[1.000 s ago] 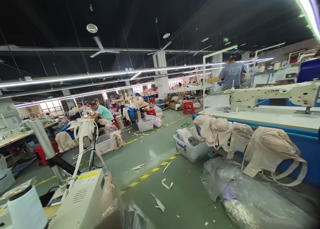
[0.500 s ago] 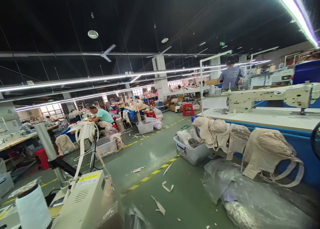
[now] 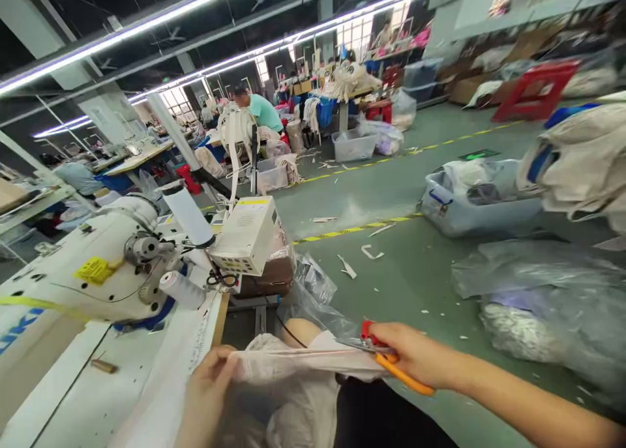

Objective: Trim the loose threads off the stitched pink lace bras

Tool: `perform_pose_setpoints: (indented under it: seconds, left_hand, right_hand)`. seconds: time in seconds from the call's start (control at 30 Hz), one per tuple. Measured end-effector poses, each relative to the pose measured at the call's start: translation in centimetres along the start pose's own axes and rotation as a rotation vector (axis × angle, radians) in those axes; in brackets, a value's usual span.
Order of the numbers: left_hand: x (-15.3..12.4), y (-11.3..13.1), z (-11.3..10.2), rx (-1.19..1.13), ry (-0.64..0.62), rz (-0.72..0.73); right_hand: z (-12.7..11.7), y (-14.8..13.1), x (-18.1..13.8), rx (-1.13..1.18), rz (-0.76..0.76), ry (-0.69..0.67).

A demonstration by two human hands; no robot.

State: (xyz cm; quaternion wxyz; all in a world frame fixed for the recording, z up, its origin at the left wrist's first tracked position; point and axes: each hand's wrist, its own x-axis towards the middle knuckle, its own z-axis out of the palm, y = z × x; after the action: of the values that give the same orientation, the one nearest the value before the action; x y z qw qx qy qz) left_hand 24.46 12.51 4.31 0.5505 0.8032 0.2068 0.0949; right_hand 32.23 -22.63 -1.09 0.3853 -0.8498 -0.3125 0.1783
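Hands low in view, pale fabric piece [image 3: 303,360] stretched flat between them over the lap. Left hand [image 3: 208,389] pinches the fabric's left end, fingers closed on it. Right hand [image 3: 415,357] grips small orange-handled snips [image 3: 386,357] and also looks to pin the fabric's right end; blades lie along the top edge, tip pointing toward the left hand. To do this well, I'd judge: keep the cloth taut, keep blades close to the edge so only loose thread gets nipped, not the cloth, and keep left fingers clear of the tip. More bunched fabric hangs below the hands. Just beyond left hand, white table [image 3: 73,396] with sewing machine [image 3: 88,265], thread cones [image 3: 188,216], cream box unit [image 3: 244,233]. Beyond right hand, plastic-wrapped bundles [image 3: 538,304] on green floor [image 3: 391,265], grey bin [image 3: 469,207], scraps. Far back, person in teal shirt [image 3: 261,112] at another bench
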Motion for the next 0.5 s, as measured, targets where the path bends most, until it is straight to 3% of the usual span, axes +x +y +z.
perform_pose_setpoints:
  seconds: [0.17,0.5]
  left_hand:
    - [-0.8,1.8,0.0,-0.118,0.042,0.054]
    - [-2.1,4.5,-2.5,-0.237,0.022,0.004]
  right_hand:
    - [-2.2,-1.0,-1.8,0.069,-0.054,0.047]
    - [-4.3,-3.6,-3.9,0.233,-0.036,0.35]
